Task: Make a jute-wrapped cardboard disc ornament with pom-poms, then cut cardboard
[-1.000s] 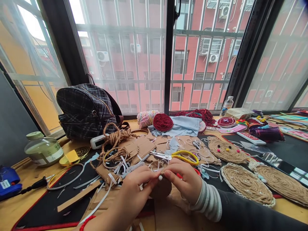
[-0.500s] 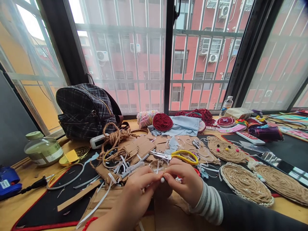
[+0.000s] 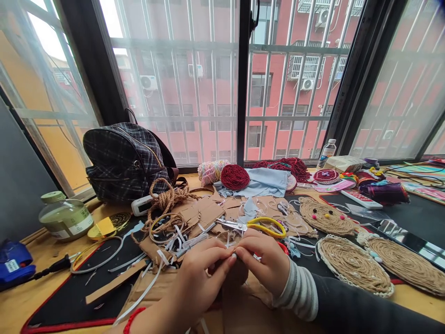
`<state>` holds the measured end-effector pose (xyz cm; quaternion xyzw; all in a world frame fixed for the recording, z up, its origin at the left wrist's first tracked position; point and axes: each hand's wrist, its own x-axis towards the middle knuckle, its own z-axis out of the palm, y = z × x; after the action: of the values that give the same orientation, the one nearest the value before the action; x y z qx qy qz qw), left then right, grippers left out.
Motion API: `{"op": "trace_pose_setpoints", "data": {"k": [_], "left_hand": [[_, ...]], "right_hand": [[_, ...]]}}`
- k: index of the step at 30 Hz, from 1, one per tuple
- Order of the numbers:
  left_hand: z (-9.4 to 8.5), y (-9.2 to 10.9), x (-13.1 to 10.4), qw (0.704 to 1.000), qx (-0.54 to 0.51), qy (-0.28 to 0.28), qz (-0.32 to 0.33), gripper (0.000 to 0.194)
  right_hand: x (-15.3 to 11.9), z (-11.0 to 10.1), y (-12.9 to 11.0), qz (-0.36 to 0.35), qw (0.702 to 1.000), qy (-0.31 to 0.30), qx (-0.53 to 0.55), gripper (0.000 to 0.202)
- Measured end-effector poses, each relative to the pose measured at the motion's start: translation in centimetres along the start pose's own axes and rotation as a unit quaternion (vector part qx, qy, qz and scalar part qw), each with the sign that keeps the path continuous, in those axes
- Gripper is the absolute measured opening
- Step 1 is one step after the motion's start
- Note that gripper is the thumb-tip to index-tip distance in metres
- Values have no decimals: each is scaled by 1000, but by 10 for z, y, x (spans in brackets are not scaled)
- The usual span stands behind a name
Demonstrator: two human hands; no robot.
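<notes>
At the bottom middle my left hand (image 3: 203,271) and my right hand (image 3: 266,262) meet, fingertips almost touching. Both pinch around a small white ball (image 3: 234,255), mostly covered by the fingers; whether it is a bead or a pompom I cannot tell. A brown rounded thing (image 3: 238,272) shows in shadow just below the fingertips. Beyond my hands lie scissors with yellow handles (image 3: 267,227), blades pointing left. Part of a red handle (image 3: 283,248) peeks out beside my right hand. Cardboard (image 3: 153,287) lies under my left forearm.
Cardboard scraps, white strips and a coil of jute rope (image 3: 170,197) clutter the middle. Round jute mats (image 3: 354,264) lie to the right. A backpack (image 3: 127,160), a jar (image 3: 66,218) and a red yarn ball (image 3: 235,177) stand farther back, by the barred window.
My left thumb and fingers have closed in over the small white ball, which hung in plain sight below the fingertips before. My right hand has shifted slightly left.
</notes>
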<state>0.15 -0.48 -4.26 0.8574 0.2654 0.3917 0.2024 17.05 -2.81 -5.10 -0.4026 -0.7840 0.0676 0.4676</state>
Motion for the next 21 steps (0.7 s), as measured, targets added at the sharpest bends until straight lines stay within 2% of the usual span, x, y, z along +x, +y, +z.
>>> {"op": "trace_pose_setpoints", "data": {"k": [6, 13, 15, 21], "left_hand": [[3, 0, -1, 998, -13, 9, -53, 16], [7, 6, -5, 997, 14, 30, -70, 22], [7, 5, -4, 997, 12, 31, -71, 22], [3, -4, 2, 996, -6, 44, -82, 16]], "right_hand": [[-2, -1, -3, -15, 1000, 0, -4, 25], [-5, 0, -10, -84, 994, 11, -66, 30], [-4, 1, -9, -73, 995, 1, -63, 28], [5, -6, 3, 18, 999, -36, -24, 28]]}}
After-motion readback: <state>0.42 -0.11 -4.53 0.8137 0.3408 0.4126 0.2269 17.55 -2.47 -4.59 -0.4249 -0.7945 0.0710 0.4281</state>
